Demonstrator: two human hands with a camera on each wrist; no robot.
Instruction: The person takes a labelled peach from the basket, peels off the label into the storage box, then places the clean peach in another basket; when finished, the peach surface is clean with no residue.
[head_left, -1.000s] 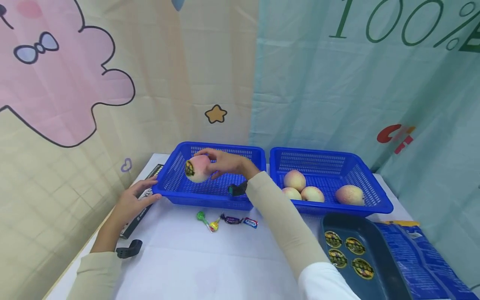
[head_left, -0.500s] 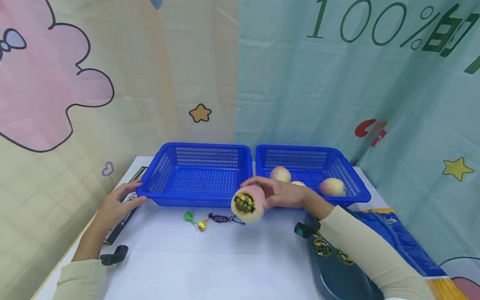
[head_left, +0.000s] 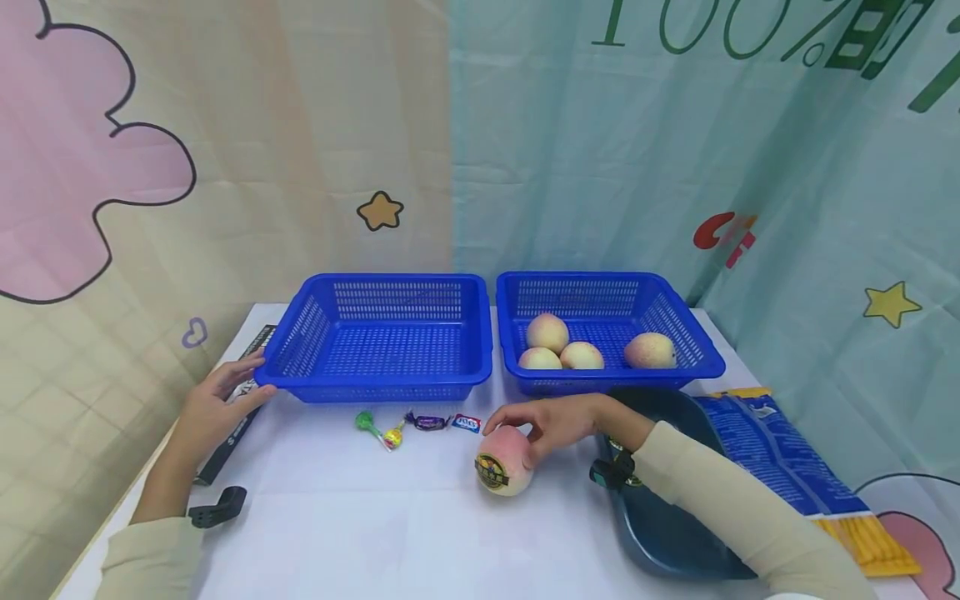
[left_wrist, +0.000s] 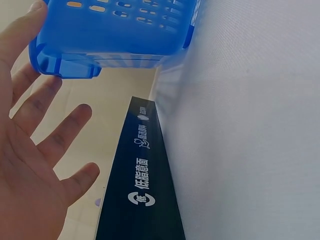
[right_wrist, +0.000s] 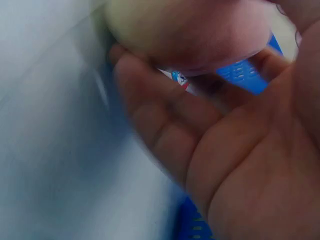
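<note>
My right hand (head_left: 561,423) holds a pink and cream peach (head_left: 512,446) low over the white table, fingers and thumb around its upper side. A round black and gold sticker on the peach faces the front. In the right wrist view the peach (right_wrist: 185,30) rests against the curled fingers, blurred. On the other side, my left hand (head_left: 213,410) touches the near left corner of a blue plastic basket (head_left: 382,392). Its fingers (left_wrist: 72,127) are spread in the left wrist view, the thumb along the rim. Nothing lies inside this basket.
A second blue basket (head_left: 611,375) holds several peaches (head_left: 581,356). Lollipops (head_left: 365,422) and wrapped candies (head_left: 430,422) lie before the left basket. A dark tray (head_left: 660,517) and a blue-yellow bag (head_left: 783,454) lie right; a long black box (head_left: 232,437) lies left.
My right hand has carried the peach out of the left basket, rightward and toward me, down near the table. The left hand has stayed at the basket's corner. The head view has turned right.
</note>
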